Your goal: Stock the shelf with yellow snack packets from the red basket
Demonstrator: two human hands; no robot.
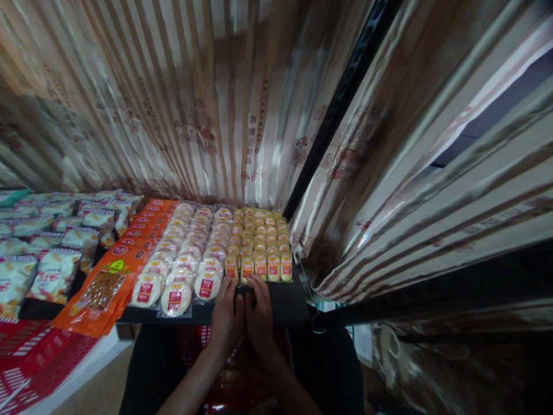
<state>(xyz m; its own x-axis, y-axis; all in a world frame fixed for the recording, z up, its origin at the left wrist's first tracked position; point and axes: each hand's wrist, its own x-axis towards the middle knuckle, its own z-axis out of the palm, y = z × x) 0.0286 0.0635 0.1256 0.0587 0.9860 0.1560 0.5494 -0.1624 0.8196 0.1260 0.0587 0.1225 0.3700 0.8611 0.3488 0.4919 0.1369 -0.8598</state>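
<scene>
My left hand [227,308] is at the front edge of the black shelf [283,302], its outstretched fingertips against the bottom of a small yellow-wrapped cake packet [231,266] with a red label. Close beside it, my right hand [258,308] reaches to the neighbouring yellow packet [247,268], fingers likewise extended. Both thumbs point forward, almost side by side. Neither hand visibly grips anything. The yellow packets stand in several rows running back to the curtain. Just left of them are rows of round white cakes in clear wrappers [176,298].
Orange snack bags [103,288] overlap in a column, one hanging past the shelf edge. White snack bags [54,275] fill the far left. Red baskets [32,357] are below left. A striped curtain [207,104] hangs behind, and a black post [332,121] rises at the right.
</scene>
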